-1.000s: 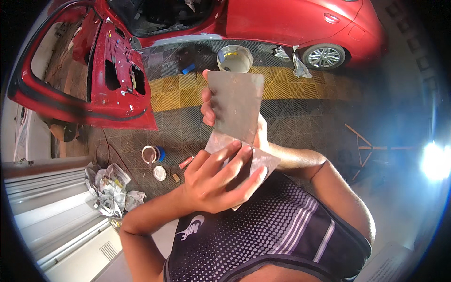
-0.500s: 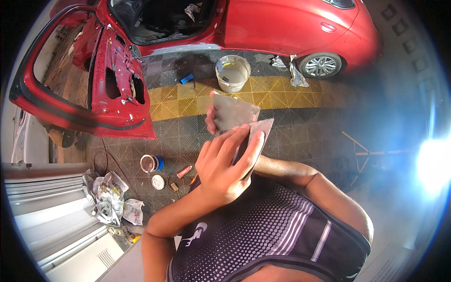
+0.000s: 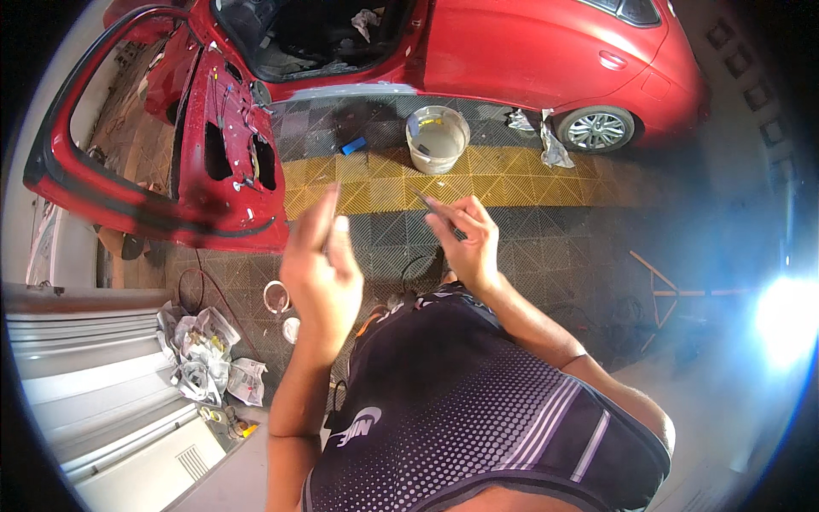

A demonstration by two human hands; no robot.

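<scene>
My left hand (image 3: 324,273) is raised in front of my chest, blurred by motion, its fingers pressed together. A thin flat plate (image 3: 338,198), seen nearly edge-on, sticks up at its fingertips. To the right, my right hand (image 3: 473,243) pinches a second thin grey plate (image 3: 422,200) between thumb and fingers, also almost edge-on. The two hands are apart, with the floor showing between them. Whether the plates are putty spreaders I cannot tell.
Beyond my hands stands a whitish bucket (image 3: 438,141) with liquid, a blue block (image 3: 353,145) left of it. A red car (image 3: 512,51) spans the back; its detached-looking door (image 3: 192,162) is at left. An open tub (image 3: 276,296) and crumpled newspaper (image 3: 203,354) lie lower left.
My hands were together with the plates' broad grey faces showing. They have moved apart, left hand to the left and right hand to the right, and the plates have turned edge-on.
</scene>
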